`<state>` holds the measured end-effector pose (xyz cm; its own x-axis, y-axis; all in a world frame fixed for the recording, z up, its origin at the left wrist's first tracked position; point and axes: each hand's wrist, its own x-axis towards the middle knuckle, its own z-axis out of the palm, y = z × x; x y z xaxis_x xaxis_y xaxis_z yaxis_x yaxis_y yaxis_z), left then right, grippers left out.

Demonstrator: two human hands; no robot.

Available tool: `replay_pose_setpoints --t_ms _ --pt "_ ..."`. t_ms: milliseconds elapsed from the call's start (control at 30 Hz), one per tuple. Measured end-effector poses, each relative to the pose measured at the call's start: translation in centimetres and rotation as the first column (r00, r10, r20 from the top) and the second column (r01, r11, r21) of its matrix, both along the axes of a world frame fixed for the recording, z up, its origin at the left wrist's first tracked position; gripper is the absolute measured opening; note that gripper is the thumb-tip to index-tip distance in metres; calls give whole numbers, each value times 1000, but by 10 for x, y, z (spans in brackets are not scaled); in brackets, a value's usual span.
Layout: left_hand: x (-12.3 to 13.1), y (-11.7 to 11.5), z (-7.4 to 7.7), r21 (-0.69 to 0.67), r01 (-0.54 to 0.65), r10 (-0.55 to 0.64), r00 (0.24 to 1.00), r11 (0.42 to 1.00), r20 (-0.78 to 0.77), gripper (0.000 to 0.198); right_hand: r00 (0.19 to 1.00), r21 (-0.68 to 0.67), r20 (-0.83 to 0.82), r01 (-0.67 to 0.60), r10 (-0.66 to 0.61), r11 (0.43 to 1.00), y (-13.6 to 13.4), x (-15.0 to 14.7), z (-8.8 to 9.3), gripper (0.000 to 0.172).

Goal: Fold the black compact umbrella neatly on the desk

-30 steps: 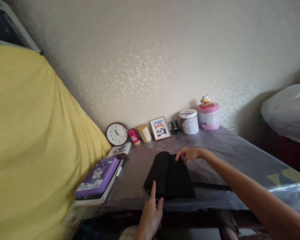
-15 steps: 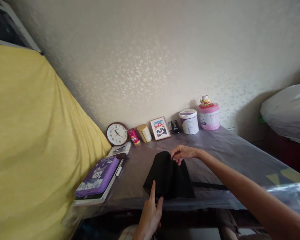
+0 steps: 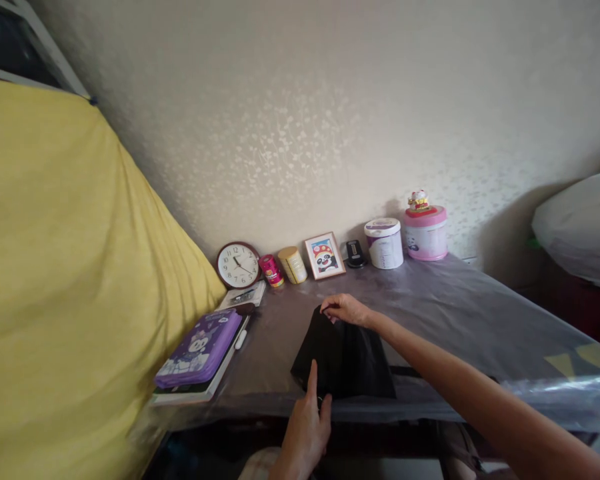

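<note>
A folded black cloth (image 3: 347, 360) lies near the front edge of a table covered in clear plastic (image 3: 460, 313). My left hand (image 3: 307, 427) rests at the cloth's near edge, index finger stretched out onto it, the other fingers curled. My right hand (image 3: 345, 309) reaches across from the right and pinches the cloth's far top edge with its fingers closed. A dark strap (image 3: 405, 371) runs out from under the cloth to the right, partly hidden by my right forearm.
Along the wall stand a round clock (image 3: 237, 265), a red can (image 3: 271, 271), a yellow can (image 3: 293, 265), a framed panda picture (image 3: 324, 255), a white tub (image 3: 384, 243) and a pink tin (image 3: 426, 233). A purple case (image 3: 200, 349) lies on books. A yellow sheet (image 3: 65, 293) hangs left.
My right hand has slid left along the cloth's far edge, drawing the fabric over so the fold closes. My left hand has stayed at the near edge.
</note>
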<state>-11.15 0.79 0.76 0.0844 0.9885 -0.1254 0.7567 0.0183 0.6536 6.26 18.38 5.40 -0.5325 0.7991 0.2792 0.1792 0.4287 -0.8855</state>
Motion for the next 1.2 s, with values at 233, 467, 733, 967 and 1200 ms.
replay_pose_setpoints --t_ms 233,467,733,967,1200 --pt "-1 0 0 -25 -8 10 999 1000 48 66 995 47 82 54 -58 997 3 -19 -9 12" --pt "-3 -1 -2 14 13 -15 994 1000 113 62 978 123 175 89 -110 988 3 -23 -13 11" --pt "-5 1 0 -58 0 11 983 998 184 65 964 214 253 24 -79 977 -8 -21 -22 31" --pt "-5 2 -4 -94 -8 27 980 996 199 65 925 488 376 -150 -52 860 -28 -19 -27 40" --pt "-6 4 -8 -117 -41 62 981 992 184 68 908 524 417 -213 -31 825 -60 -25 -27 55"
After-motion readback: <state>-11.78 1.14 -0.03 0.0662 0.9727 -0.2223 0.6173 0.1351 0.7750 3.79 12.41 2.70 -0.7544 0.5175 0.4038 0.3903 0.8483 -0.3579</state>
